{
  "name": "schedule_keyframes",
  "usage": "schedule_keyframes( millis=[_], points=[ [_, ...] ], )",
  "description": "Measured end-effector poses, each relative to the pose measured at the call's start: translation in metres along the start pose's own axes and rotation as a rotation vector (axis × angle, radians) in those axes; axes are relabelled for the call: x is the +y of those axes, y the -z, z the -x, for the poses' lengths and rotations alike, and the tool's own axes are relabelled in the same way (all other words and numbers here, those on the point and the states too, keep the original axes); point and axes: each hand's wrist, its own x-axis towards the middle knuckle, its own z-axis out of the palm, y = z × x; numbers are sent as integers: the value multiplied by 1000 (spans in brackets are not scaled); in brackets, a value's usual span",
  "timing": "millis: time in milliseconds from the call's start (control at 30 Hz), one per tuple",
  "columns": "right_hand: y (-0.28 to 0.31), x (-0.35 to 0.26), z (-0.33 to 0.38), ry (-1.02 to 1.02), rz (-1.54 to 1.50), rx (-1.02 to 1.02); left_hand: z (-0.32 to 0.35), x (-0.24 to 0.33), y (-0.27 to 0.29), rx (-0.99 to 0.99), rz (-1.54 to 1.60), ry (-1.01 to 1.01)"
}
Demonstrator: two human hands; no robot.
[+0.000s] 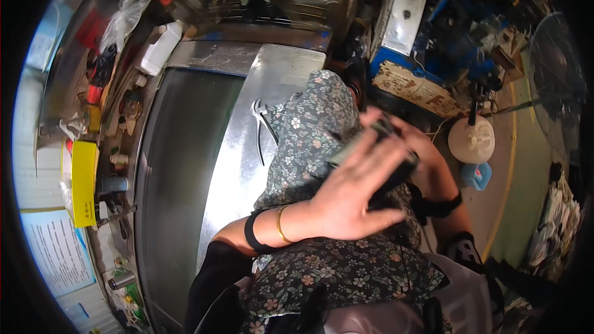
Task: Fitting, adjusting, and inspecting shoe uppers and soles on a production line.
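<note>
My left hand (352,204) reaches in from the left, fingers stretched and thumb apart, laid against a dark, smeared object (396,176). On the far side of that object, my right hand (417,138) has its fingers curled round it. Motion blur hides what kind of thing it is. Beneath both hands spreads dark floral cloth (315,124), covering my lap and part of the metal bench. Beside the cloth, on the bare metal plate (238,148), lie pliers (260,127) with dark handles, touched by neither hand.
Left of the plate runs a dark belt-like surface (179,179). A cluttered shelf with a yellow box (85,184) and a white bottle (162,47) borders it. At right stand a machine with a button panel (408,9), a white jug (470,140) and a fan (559,80).
</note>
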Motion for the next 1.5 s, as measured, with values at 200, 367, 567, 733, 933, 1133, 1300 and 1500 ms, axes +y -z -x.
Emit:
schedule_keyframes(
  millis=[200, 367, 567, 733, 933, 1133, 1300, 1500],
  points=[
    [72, 88, 137, -343, -233, 193, -25, -93, 34, 424, 122, 193],
    [49, 132, 111, 59, -483, 622, -14, -272, 56, 581, -352, 679],
    [25, 25, -71, 108, -570, 290, 4, -339, 15, 326, -962, 971],
    [39, 27, -262, 319, -193, 579, -6, -317, 35, 448, -722, 951],
    [166, 76, -419, 120, 620, 342, -39, -321, 12, 552, -854, 809],
    [26, 36, -254, 18, 782, -164, 12, -318, 16, 603, -860, 830],
    [-38, 51, -87, 588, 1069, 135, -3, -322, 17, 537, -829, 803],
    [-90, 100, -59, 496, 1399, -215, 41, -300, 29, 691, -408, 291]
  ],
)
